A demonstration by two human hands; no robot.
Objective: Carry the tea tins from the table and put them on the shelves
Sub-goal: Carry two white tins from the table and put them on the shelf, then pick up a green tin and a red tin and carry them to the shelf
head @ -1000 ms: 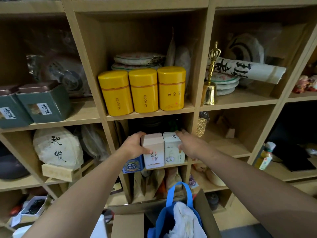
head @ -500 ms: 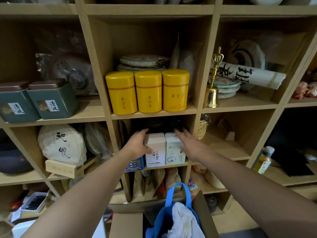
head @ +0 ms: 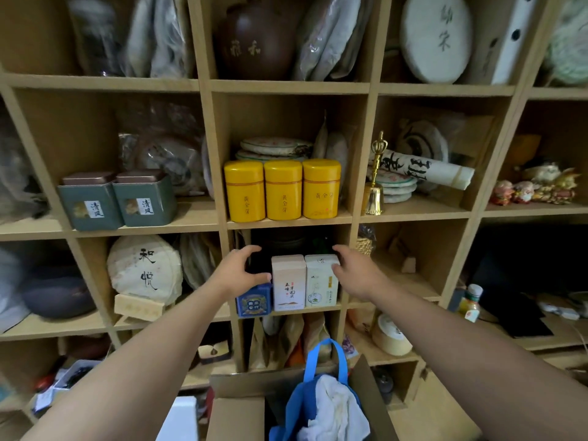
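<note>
1. Pale cardboard-coloured and pale green, the two tea tins stood upright and touching in the middle cubby of the shelves (head: 286, 313): the pink tin (head: 288, 281) on the left, the green-white tin (head: 321, 280) on the right, both close to the front edge of the board.

2. The left hand (head: 239, 272) hung open beside the pink tin, its grip curved wide with only the thumb tip near or brushing the tin's left face; it held nothing. The right hand (head: 355, 270) was likewise spread, fingers lying against the top right corner of the green-white tin without closing on it.

3. Judged from that, the placing looked nearly finished, and the main risk was a knock on the way out: a finger catching a top corner could tip a tall, narrow tin forward off the edge, toward the open cardboard box (head: 241, 415) and blue bag (head: 318, 389) below.

4. A small blue tin (head: 254, 301) sat just left of the pink tin, partly under the left hand. A push to square the row could shove it sideways or off the lip.

5. Dark items filled the cubby behind the tins; how much depth remained could not be told, so pushing the tins back might jam them or topple something unseen.
</note>
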